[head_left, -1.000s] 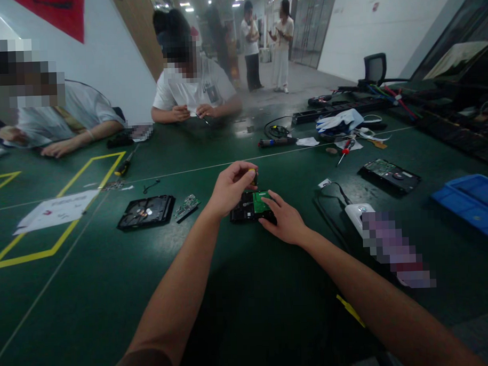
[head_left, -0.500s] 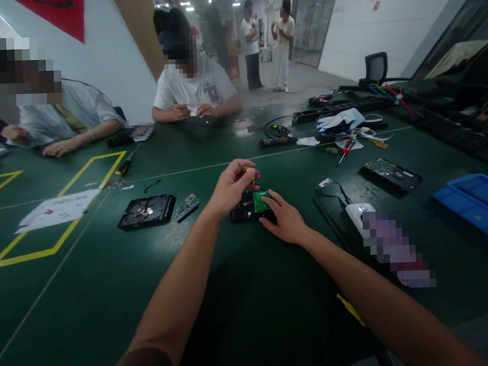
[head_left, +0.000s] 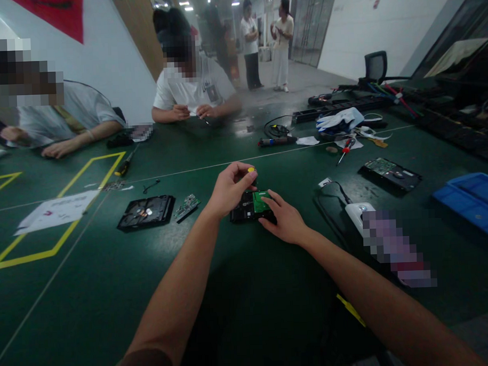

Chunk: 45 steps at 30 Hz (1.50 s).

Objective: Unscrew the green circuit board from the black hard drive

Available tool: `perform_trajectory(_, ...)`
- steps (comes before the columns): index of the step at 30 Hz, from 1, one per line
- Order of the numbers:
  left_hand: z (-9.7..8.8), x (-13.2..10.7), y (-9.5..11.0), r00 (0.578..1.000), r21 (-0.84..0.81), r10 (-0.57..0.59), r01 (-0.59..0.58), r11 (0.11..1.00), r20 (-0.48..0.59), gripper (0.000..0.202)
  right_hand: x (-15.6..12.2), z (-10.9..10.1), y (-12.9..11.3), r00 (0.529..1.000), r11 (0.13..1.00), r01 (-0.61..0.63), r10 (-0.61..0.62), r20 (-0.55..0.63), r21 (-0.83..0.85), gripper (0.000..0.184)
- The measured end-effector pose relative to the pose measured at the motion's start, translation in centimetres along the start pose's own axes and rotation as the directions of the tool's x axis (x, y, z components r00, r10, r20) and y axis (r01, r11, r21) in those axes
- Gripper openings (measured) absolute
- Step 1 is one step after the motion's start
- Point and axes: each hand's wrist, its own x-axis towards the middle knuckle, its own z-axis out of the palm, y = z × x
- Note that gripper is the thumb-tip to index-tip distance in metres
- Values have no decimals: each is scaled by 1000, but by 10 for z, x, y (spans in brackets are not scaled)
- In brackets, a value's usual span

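Note:
A black hard drive [head_left: 239, 214] with a green circuit board [head_left: 259, 200] lies flat on the table in front of me. My left hand [head_left: 233, 187] is closed around a small screwdriver [head_left: 251, 170], whose yellow handle end shows above the fingers. It stands roughly upright over the drive; its tip is hidden. My right hand [head_left: 283, 216] grips the drive's right end, fingers on the green board and thumb at the near edge. To the left lie an opened black drive case [head_left: 146, 212] and a loose circuit board [head_left: 186, 207].
Another hard drive [head_left: 390, 175] and a blue tray [head_left: 469, 202] are on the right, beyond a white device [head_left: 363, 216] with a cable. Farther back lie a red screwdriver [head_left: 347, 147], gloves [head_left: 340, 121] and a pen-shaped tool [head_left: 278, 142]. Two people sit across the table.
The yellow screwdriver end has shifted slightly and its top now shows more fully above my left fingers. My right hand keeps its place on the drive.

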Motion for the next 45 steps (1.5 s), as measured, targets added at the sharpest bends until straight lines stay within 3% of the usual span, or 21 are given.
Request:
perform_trajectory(3, -1, 1, -2, 999, 14, 9, -9, 1000, -35, 25, 0, 0, 0, 1000, 1000, 3, -3, -5, 1, 65)
perform_trajectory(8, 0, 1, 1, 999, -4, 13, -13, 1000, 32, 33, 0, 1, 1, 1000, 1000, -7, 7, -5, -6, 64)
perform_trajectory(14, 1, 1, 4, 994, -140, -92, 100, 985, 62, 28, 0, 1, 1, 1000, 1000, 0, 0, -2, -6, 66)
perform_trajectory(25, 3, 0, 4, 992, -140, -111, 102, 985, -61, 22, 0, 0, 1, 1000, 1000, -10, 10, -3, 5, 65)
perform_trajectory(32, 4, 0, 2, 996, -203, -87, 89, 975, 21, 33, 1, 3, 3, 1000, 1000, -7, 7, -10, 12, 65)
perform_trajectory(38, 4, -1, 6, 991, -258, -115, 130, 957, 73, 28, 0, 3, 3, 1000, 1000, -17, 17, -4, 2, 65)
perform_trajectory(45, 4, -2, 9, 996, -70, -93, 94, 993, 19, 34, 0, 1, 2, 1000, 1000, -18, 18, 8, 5, 65)
